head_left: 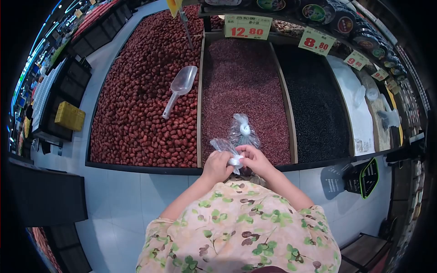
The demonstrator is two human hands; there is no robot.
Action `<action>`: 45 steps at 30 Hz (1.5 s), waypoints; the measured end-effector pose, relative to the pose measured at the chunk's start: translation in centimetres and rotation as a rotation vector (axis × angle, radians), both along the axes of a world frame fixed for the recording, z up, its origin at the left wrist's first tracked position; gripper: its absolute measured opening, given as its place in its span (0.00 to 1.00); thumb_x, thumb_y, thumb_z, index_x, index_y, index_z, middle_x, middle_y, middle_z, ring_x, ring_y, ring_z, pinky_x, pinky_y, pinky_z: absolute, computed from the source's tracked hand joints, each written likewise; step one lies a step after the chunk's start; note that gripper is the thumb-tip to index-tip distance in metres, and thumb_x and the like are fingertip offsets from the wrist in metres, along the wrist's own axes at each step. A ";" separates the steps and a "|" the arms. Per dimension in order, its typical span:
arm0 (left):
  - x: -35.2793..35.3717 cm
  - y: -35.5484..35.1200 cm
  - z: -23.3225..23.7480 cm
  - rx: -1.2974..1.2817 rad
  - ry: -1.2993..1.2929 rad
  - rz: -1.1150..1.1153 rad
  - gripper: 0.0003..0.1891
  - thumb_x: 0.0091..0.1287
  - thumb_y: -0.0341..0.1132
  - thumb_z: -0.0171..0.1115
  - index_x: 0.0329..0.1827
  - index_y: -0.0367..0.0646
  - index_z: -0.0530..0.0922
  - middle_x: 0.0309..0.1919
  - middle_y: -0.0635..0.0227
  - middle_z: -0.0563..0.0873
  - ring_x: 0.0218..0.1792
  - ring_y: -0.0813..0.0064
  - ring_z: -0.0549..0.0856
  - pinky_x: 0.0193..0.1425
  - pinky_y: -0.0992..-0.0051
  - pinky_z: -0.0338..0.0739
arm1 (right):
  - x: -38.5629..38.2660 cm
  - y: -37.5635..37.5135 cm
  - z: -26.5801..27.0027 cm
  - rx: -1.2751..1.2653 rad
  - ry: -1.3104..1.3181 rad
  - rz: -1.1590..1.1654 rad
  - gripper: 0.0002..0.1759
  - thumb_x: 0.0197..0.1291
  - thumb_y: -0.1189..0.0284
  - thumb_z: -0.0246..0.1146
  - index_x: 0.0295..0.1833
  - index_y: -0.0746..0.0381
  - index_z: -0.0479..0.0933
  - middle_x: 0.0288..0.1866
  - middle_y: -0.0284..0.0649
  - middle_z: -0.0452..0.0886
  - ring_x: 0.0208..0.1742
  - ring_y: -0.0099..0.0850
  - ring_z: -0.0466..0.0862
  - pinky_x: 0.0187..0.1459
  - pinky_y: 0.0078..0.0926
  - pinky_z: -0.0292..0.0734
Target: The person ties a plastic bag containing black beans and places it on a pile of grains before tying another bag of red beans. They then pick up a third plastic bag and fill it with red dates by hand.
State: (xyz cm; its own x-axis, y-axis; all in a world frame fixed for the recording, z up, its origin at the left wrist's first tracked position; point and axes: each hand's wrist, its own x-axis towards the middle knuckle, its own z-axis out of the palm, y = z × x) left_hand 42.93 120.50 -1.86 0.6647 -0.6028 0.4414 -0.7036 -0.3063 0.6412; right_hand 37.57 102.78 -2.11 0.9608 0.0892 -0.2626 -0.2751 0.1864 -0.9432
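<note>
1. Left hand (216,166) and right hand (256,160) pinch a clear bag (236,160) at the front edge of the bin (145,168).
2. A knotted bag (244,130) rests on red beans (246,86), near that edge.
3. Along the back, signs (247,27) read 12.80, 8.80, 9.60.

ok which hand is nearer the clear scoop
Left. The left hand is below and to the right of the clear scoop in the picture; the right hand is farther to the right.

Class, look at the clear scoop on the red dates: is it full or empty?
Empty: the scoop on the dates shows a bare, pale bowl.
</note>
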 end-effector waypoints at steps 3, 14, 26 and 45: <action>-0.2 -0.3 -0.3 0.062 -0.105 -0.029 0.14 0.45 0.29 0.62 0.36 0.40 0.72 0.29 0.61 0.78 0.31 0.58 0.78 0.38 0.64 0.70 | 0.2 -1.0 0.4 -0.095 0.044 0.140 0.15 0.53 0.75 0.57 0.48 0.63 0.75 0.35 0.32 0.79 0.31 0.15 0.75 0.31 0.15 0.70; -1.7 -2.6 -0.2 0.025 -0.077 -0.052 0.12 0.40 0.30 0.61 0.30 0.42 0.73 0.31 0.65 0.76 0.29 0.63 0.77 0.35 0.68 0.71 | -0.7 -2.5 -1.4 -0.323 0.003 -0.174 0.06 0.56 0.78 0.53 0.37 0.65 0.75 0.28 0.33 0.77 0.25 0.17 0.76 0.25 0.16 0.71; -2.9 -1.8 0.1 -0.666 1.241 0.040 0.07 0.63 0.24 0.56 0.42 0.37 0.70 0.35 0.67 0.80 0.37 0.78 0.82 0.42 0.79 0.76 | -0.6 -6.5 3.0 0.319 0.143 0.352 0.06 0.53 0.78 0.54 0.37 0.65 0.75 0.38 0.45 0.82 0.39 0.30 0.80 0.43 0.28 0.75; -0.8 3.0 6.4 -1.022 1.368 -0.475 0.18 0.63 0.35 0.55 0.50 0.29 0.71 0.43 0.51 0.80 0.44 0.67 0.82 0.49 0.69 0.78 | 0.7 -0.6 1.9 -0.674 -0.440 0.092 0.09 0.50 0.75 0.64 0.39 0.64 0.76 0.38 0.42 0.79 0.40 0.33 0.80 0.40 0.26 0.74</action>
